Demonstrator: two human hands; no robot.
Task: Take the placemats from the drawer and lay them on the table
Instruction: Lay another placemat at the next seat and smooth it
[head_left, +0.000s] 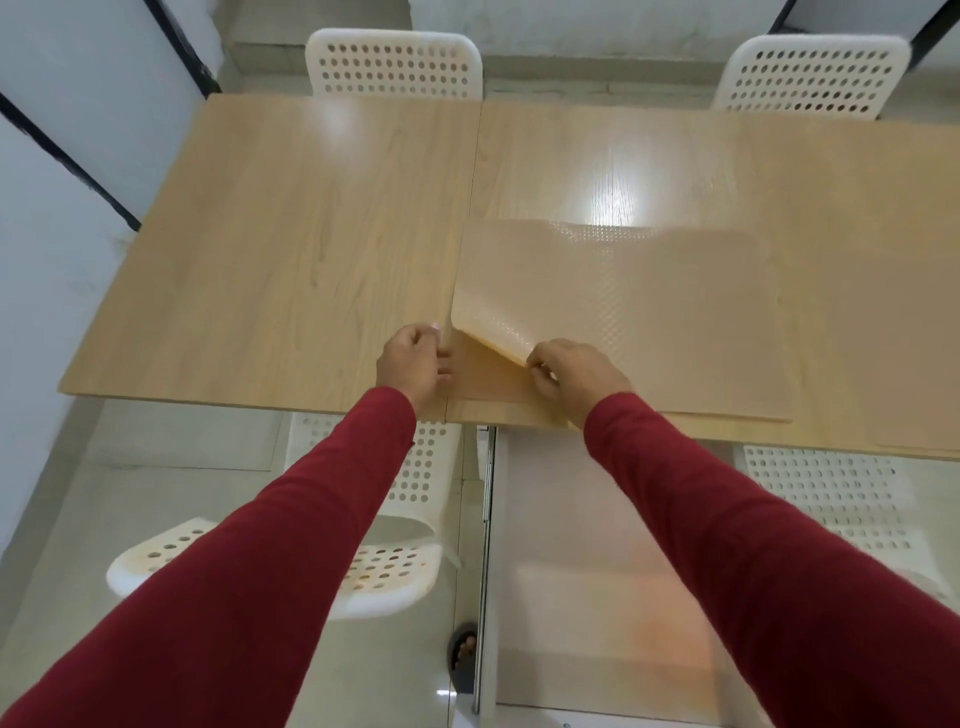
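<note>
A stack of tan placemats lies on the right half of the wooden table (291, 249), near its front edge. The top placemat (649, 306) has its near left corner peeled up and curled over, showing a shiny dotted underside. My right hand (571, 376) pinches that lifted corner. The lower placemat (488, 379) stays flat beneath it. My left hand (415, 361) rests at the left edge of the stack with its fingers curled on the lower mat. Another placemat (919, 312) lies flat at the far right.
Two white perforated chairs (395, 65) (810, 75) stand behind the table. Two more (384, 551) (831, 493) stand on my side, under the front edge. A seam runs down the table's middle. Grey walls with dark frames close off the left.
</note>
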